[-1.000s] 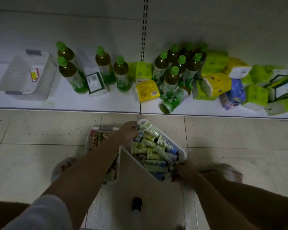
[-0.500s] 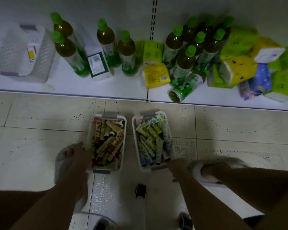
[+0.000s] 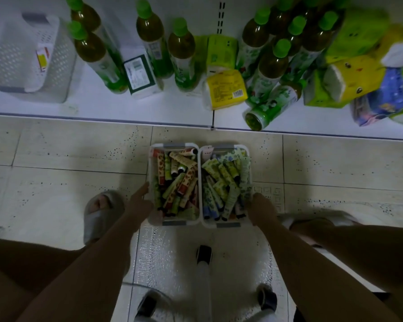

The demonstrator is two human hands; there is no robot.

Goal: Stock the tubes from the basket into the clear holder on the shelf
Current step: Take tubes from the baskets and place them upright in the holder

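Currently, head view: two baskets on the floor, side by side and touching. Left hand [image 3: 139, 205] rests against the left basket [image 3: 152, 182], fingers extended; right hand [image 3: 262, 209] is at the right basket [image 3: 249, 159], grip undeterminable. Tubes [image 3: 221, 182] fill both, uncountable. White perforated holder [image 3: 56, 59] sits on the shelf [image 3: 102, 105], well left. Recommend pinching one tube mid-body. Bottles: roughly ten.
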